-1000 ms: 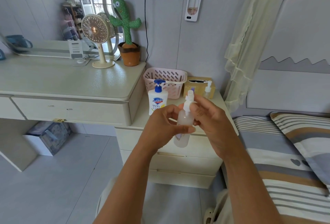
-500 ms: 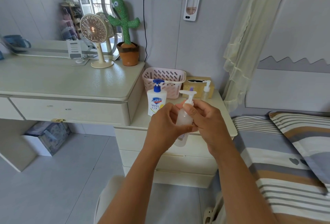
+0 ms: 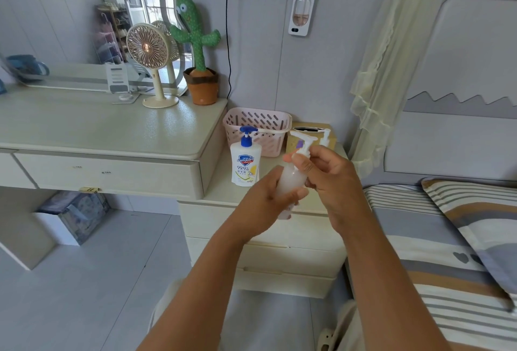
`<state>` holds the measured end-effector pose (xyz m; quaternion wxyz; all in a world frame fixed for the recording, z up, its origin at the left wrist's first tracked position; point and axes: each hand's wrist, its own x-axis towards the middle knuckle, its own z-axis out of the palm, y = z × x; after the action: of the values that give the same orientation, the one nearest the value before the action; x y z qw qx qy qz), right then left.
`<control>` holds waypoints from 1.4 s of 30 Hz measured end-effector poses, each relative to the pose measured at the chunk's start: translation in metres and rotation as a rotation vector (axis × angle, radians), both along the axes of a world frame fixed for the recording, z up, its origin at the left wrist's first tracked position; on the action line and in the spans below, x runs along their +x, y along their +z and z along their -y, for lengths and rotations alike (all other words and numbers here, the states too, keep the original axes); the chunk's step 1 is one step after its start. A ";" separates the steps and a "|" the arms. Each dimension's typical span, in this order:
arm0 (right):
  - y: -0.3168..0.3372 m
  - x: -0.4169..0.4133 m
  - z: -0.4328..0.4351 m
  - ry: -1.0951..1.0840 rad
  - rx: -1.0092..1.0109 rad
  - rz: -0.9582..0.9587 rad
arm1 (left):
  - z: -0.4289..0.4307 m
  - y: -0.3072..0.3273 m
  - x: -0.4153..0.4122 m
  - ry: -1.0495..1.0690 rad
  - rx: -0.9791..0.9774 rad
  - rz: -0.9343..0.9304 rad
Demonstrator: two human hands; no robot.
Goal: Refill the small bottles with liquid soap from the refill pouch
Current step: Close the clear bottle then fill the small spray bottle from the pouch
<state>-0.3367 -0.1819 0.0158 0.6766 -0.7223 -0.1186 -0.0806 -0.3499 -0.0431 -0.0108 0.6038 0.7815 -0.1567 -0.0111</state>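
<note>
1. Turned since a second ago, the white pump head now points its nozzle left. Earlier it stood end-on above the fingers. Both hands are in much the same spot as before, in front of the nightstand.
2. The left hand wraps fingers and thumb round the frosted middle of the small bottle in a full grip on its body.
3. The small bottle is held in the air over the near edge of the nightstand, tilted so that its top leans right. Its inside looks whitish, but the fill level cannot be told.
4. The right hand pinches the pump head at its collar between thumb and curled fingertips, a narrow hold just above the left hand.
5. On the nightstand, left of the hands, a larger soap bottle with a blue pump stands upright.
6. Behind it sits a pink basket, and just right of that a tan tissue box.
7. A second small pump bottle stands in front of the box — partly hidden by the right hand.
8. Far left, a fan and a toy cactus stand on the desk. A striped bed lies to the right.
</note>
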 end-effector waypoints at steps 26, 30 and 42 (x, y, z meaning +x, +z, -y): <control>0.020 0.000 0.007 0.052 -0.092 0.036 | -0.007 0.009 0.005 -0.105 -0.198 -0.125; 0.019 -0.002 0.012 0.053 -0.106 0.057 | -0.011 0.011 0.003 -0.104 -0.197 -0.108; 0.006 -0.003 -0.003 -0.202 -0.214 0.186 | 0.006 0.010 0.005 0.238 0.034 0.077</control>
<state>-0.3396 -0.1792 0.0216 0.5703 -0.7879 -0.1153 -0.2017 -0.3448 -0.0486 -0.0006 0.5811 0.8045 -0.0855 0.0880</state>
